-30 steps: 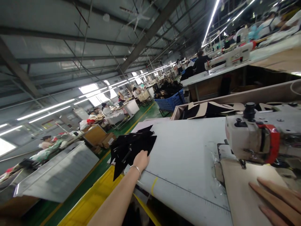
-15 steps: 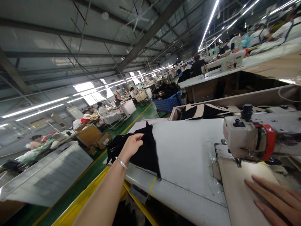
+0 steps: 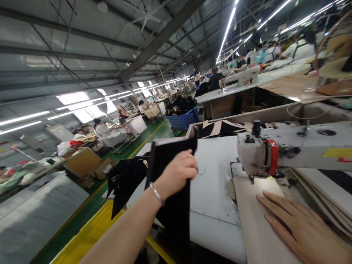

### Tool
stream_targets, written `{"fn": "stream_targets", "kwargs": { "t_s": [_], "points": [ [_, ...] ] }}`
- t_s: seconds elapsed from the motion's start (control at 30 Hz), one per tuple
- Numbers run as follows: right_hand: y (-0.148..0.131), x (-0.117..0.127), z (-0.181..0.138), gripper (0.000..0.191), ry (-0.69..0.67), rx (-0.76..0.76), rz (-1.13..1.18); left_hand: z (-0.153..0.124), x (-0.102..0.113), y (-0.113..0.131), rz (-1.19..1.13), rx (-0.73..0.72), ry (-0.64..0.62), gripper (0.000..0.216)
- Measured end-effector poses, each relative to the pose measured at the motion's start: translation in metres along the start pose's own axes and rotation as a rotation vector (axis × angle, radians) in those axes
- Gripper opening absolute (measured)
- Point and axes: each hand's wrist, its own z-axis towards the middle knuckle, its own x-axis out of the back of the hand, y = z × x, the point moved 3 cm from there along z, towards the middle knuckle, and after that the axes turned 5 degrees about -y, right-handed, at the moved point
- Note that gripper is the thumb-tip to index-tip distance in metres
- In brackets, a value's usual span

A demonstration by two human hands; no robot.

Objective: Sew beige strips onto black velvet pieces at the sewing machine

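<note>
- The left hand [image 3: 178, 170] has its fingers curled in at the right edge of a black panel [image 3: 176, 216], apparently gripping it; the thumb's contact cannot be made out.
- The black panel lies under and around that hand, its long axis running from the far side of the white tabletop [image 3: 213, 190] to the near edge, where its lower end is lost in shadow.
- It is matte, flat and stiff-looking, with straight sides and a narrow turned or thick left edge.
- The right hand [image 3: 299, 223] lies palm down, fingers extended and slightly spread, grasping nothing, on a beige panel [image 3: 257, 216].
- The beige panel is to the right of the black one, with bare tabletop between; the left hand is nearer the black panel, the right hand the beige.
- The beige panel is smooth and pale, its long axis running from the presser foot [image 3: 251, 179] of the sewing machine [image 3: 254, 156] toward the near side.
- Farther left, more black pieces [image 3: 123, 176] lie heaped at the tabletop's end, above a yellow bin [image 3: 88, 234].
</note>
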Motion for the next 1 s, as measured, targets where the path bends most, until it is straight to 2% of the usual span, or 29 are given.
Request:
{"fn": "stream_targets", "kwargs": {
  "t_s": [0.03, 0.07, 0.1, 0.17, 0.23, 0.3, 0.4, 0.47, 0.57, 0.67, 0.73, 0.8, 0.9, 1.0],
  "points": [
    [-0.004, 0.005, 0.002, 0.054, -0.038, 0.022, -0.040, 0.009, -0.030, 0.009, -0.104, -0.091, -0.098, 0.034],
    [-0.008, 0.010, 0.005, 0.053, -0.072, 0.035, -0.079, 0.016, -0.059, 0.016, -0.167, -0.122, -0.172, 0.029],
    [-0.010, 0.014, 0.008, 0.052, -0.098, 0.037, -0.110, 0.021, -0.085, 0.018, -0.191, -0.050, -0.206, 0.029],
    [-0.013, 0.020, 0.014, 0.046, -0.125, 0.026, -0.143, 0.028, -0.126, 0.013, -0.219, 0.231, -0.218, 0.041],
    [-0.015, 0.023, 0.020, 0.043, -0.125, 0.022, -0.159, 0.030, -0.149, 0.000, -0.235, 0.468, -0.191, 0.047],
    [-0.016, 0.025, 0.023, 0.042, -0.101, 0.028, -0.161, 0.032, -0.157, -0.013, -0.258, 0.565, -0.160, 0.039],
    [-0.019, 0.029, 0.025, 0.042, -0.076, 0.047, -0.150, 0.035, -0.155, -0.028, -0.335, 0.606, -0.124, 0.023],
    [-0.021, 0.031, 0.025, 0.041, -0.083, 0.052, -0.143, 0.037, -0.152, -0.029, -0.433, 0.596, -0.120, 0.018],
    [-0.024, 0.035, 0.026, 0.040, -0.099, 0.040, -0.126, 0.044, -0.146, -0.017, -0.630, 0.519, -0.154, 0.023],
    [-0.026, 0.037, 0.027, 0.040, -0.118, 0.024, -0.109, 0.060, -0.144, 0.002, -0.971, 0.448, -0.209, 0.033],
    [-0.026, 0.038, 0.028, 0.040, -0.138, 0.015, -0.105, 0.074, -0.148, 0.014, -1.083, 0.435, -0.245, 0.031],
    [-0.027, 0.038, 0.027, 0.039, -0.154, 0.012, -0.106, 0.087, -0.155, 0.024, -1.000, 0.461, -0.249, 0.023],
    [-0.029, 0.039, 0.027, 0.040, -0.159, 0.006, -0.107, 0.100, -0.169, 0.031, -0.854, 0.541, -0.180, 0.016],
    [-0.030, 0.040, 0.026, 0.040, -0.154, 0.005, -0.095, 0.101, -0.170, 0.023, -0.846, 0.619, -0.127, 0.011]
  ]
}}
